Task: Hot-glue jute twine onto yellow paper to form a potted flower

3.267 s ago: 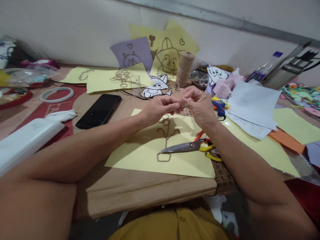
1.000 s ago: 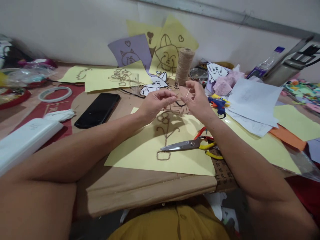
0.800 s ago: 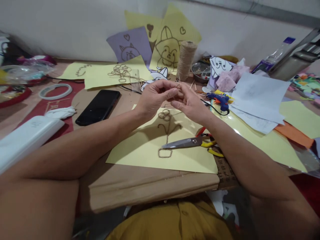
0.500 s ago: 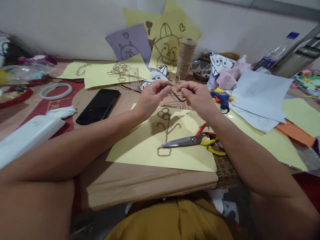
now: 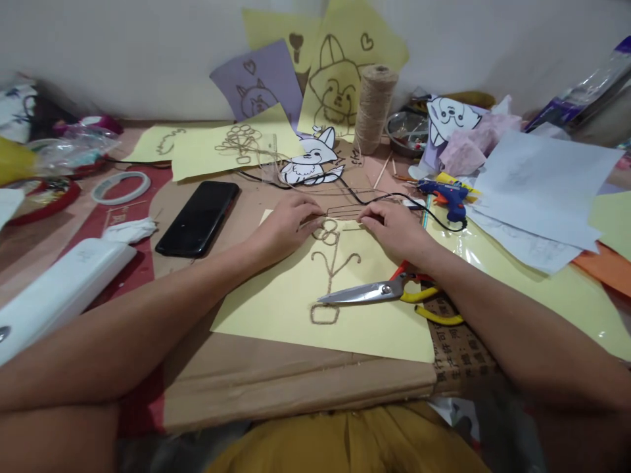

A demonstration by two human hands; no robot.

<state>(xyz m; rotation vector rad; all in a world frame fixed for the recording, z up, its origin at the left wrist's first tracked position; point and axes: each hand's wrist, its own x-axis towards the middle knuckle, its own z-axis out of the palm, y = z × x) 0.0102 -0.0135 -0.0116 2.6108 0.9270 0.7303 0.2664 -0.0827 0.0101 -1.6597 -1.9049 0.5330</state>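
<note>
A yellow sheet of paper [image 5: 276, 295] lies before me, bearing a potted flower outline [image 5: 331, 269] made of brown twine. My left hand [image 5: 290, 226] rests low at the sheet's top edge by the flower head, fingers bent together; what they hold is hidden. Across from it, my right hand [image 5: 394, 226] pinches a thin strand of twine [image 5: 351, 229], whose short end points left over the paper. Scissors [image 5: 379, 289] with red and yellow handles lie on the sheet under my right wrist, blades pointing left.
A twine spool [image 5: 377, 105] stands at the back beside yellow and purple sheets with twine drawings. A blue glue gun [image 5: 449, 197] and its black cord lie right of my hand. Left are a black phone [image 5: 197, 220], a tape roll [image 5: 121, 188] and a white device [image 5: 64, 295].
Both hands have come down towards me from above the back of the sheet to its top edge, and moved a little apart. The scissors stay on the paper.
</note>
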